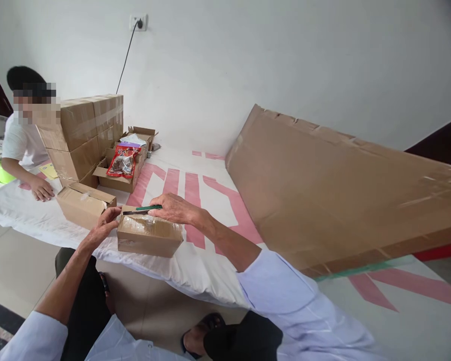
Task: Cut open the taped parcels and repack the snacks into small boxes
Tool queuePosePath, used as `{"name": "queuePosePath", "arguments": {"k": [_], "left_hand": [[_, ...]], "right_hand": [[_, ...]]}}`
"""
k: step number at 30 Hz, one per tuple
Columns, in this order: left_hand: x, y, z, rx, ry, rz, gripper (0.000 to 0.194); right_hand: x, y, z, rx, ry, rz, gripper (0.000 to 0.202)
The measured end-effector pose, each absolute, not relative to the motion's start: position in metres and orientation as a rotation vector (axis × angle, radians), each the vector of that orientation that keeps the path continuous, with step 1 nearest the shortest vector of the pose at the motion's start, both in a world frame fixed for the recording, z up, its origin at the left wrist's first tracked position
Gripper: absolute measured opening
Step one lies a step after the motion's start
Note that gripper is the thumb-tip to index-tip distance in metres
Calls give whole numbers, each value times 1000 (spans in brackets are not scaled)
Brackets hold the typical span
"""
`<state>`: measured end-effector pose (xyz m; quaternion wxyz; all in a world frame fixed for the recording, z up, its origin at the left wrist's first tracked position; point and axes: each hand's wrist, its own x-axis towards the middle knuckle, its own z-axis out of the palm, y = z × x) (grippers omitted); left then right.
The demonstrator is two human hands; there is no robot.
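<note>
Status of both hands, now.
Left hand: open, fingers at the left end of the taped cardboard box.
Right hand: closed, holding what looks like a green-handled cutter over that box.

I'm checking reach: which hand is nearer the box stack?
Left. The left hand is beside the front box, towards the stack; the right hand holds the cutter above that box, farther off.

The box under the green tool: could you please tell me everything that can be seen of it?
The box is oblong, brown and looks like cardboard, with shiny, wrinkled clear tape over its top, which seems closed. It lies lengthwise near the front edge of the cloth. The left hand is at its left end; the right hand holds the tool over its back part. Whether the tool touches it is unclear.
</note>
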<state>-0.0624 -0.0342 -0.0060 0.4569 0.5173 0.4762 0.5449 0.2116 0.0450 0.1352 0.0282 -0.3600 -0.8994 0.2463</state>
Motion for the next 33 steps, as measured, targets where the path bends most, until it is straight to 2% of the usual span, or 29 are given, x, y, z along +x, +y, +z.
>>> {"name": "queuePosePath", "arguments": {"k": [6, 15, 27, 33], "left_hand": [[-67, -28, -13, 1261, 1187, 1341, 48], [-69, -24, -16, 1388, 1195, 1290, 36], [-88, -22, 12, 1850, 1450, 915, 39], [-83, -27, 24, 1925, 1502, 810, 43]], "right_hand": [[196, 50, 152, -1119, -2895, 673, 20], [214, 48, 163, -1173, -3054, 460, 22], [228, 34, 174, -1275, -3155, 258, 28], [246, 37, 164, -1282, -3167, 186, 32]]}}
